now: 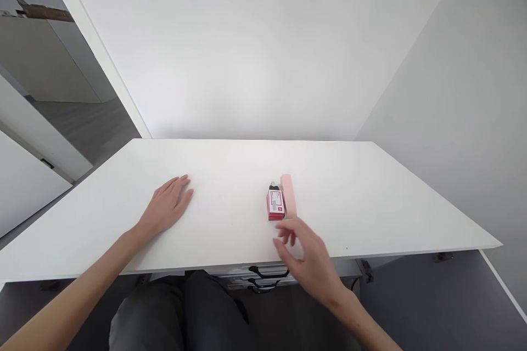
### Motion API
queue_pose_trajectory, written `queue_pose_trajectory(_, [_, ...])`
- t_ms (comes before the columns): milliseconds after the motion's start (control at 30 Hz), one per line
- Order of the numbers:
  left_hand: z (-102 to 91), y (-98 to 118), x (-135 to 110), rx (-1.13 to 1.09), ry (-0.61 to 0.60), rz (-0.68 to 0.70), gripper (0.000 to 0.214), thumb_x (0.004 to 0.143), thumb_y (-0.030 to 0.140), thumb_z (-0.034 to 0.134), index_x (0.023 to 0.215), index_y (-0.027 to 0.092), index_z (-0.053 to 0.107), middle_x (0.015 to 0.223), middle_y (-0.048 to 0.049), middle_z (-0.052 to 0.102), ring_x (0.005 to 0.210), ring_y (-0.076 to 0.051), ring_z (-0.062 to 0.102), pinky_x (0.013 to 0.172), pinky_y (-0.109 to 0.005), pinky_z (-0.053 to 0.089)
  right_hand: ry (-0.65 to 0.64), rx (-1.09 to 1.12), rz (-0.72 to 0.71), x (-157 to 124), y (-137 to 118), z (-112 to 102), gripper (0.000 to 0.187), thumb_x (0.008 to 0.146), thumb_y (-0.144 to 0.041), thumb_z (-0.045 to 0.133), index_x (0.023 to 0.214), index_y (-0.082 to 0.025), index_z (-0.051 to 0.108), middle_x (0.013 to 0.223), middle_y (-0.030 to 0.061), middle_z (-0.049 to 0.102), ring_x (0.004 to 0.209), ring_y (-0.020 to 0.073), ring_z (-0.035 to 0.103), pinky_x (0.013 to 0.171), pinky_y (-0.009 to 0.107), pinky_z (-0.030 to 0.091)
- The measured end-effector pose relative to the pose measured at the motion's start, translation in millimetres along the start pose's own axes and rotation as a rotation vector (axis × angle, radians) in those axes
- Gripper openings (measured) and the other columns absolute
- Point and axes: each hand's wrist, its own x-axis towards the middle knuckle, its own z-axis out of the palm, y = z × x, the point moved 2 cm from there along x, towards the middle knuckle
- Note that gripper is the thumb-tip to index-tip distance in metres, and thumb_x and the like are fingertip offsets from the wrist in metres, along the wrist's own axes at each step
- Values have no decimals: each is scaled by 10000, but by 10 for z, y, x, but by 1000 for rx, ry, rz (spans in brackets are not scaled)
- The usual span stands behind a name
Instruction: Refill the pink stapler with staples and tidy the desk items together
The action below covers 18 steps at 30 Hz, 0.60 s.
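My left hand (167, 205) lies flat on the white tabletop (230, 175), fingers stretched out, with nothing in it. Over the near part of the table, my right hand (307, 255) is held with its thumb and curled fingers apart and nothing between them. Its fingertips are close to a small stack of red and white boxes (275, 205). Against the right side of the boxes lies a long pink stapler (289, 197), its near end close to my right hand. Behind the boxes, a small black and silver item (274, 186) is partly hidden; its kind is unclear.
A white wall (247, 55) rises along the table's far edge, and a grey wall (473, 93) stands at the right. Below the front edge are drawers with black handles (269, 272). My legs (181, 312) are under the table.
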Motion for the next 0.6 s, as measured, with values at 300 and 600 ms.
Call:
queue_pose_trajectory(300, [14,-5,-74,31,3,-1,640,1049,529,266,1539,186,492,1678,-71,433,1583,-317,331,1269,-550,311,-283,-296,-86,510,-330,1063,692,1090,-441,437,1613,6,372,1738,231,258,1642,338,180,1327,495,242])
queue_pose_trajectory(600, [8,16,-84,7,9,-5,633,1037,506,275,1532,183,501,1673,-72,441,1580,-318,336,1268,-553,307,-210,-409,163,1091,-82,1191,832,1094,-557,301,1635,73,274,1757,259,125,1655,354,51,1335,503,70])
